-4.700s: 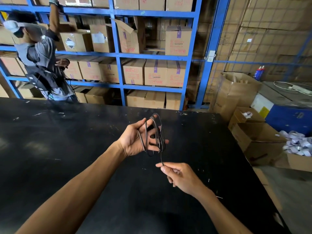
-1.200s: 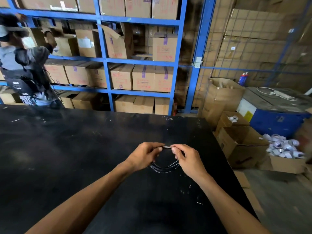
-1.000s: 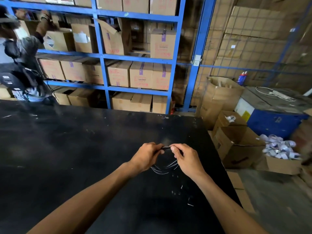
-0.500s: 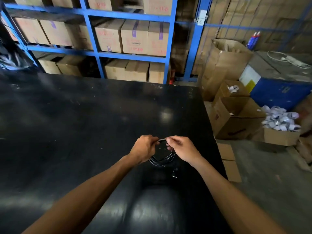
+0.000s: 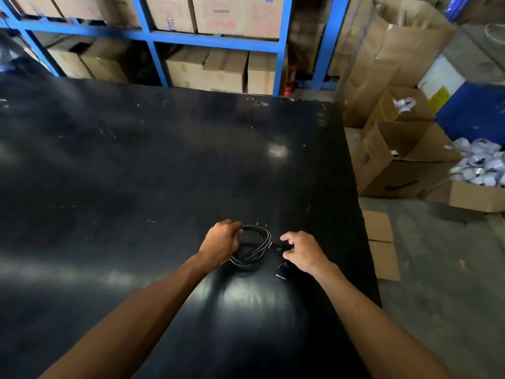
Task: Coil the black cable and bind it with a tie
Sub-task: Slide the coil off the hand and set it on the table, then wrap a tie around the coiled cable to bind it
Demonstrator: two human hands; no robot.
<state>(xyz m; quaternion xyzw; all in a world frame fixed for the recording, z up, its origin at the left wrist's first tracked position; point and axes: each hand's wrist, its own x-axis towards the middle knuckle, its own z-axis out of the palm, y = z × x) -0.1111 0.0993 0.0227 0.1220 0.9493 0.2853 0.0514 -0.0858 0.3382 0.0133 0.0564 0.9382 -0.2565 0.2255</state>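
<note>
Left hand [image 5: 220, 242], fingers clamped on the thin black coiled cable [image 5: 255, 246], pins the loops low over the glossy black tabletop [image 5: 164, 173] so they cannot spring open; right hand [image 5: 303, 251] pinches a small dark piece at the coil's edge, probably the tie.

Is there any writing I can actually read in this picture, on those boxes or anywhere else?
Nothing can be read for certain.
Small dark print on a cardboard box on the blue shelving: too blurred to read.
Pink lettering lower on that box and on its neighbour: smeared, unreadable.
Purple strips on the boxes: no legible text.
The black cable, both hands and the black table: no writing visible.
</note>
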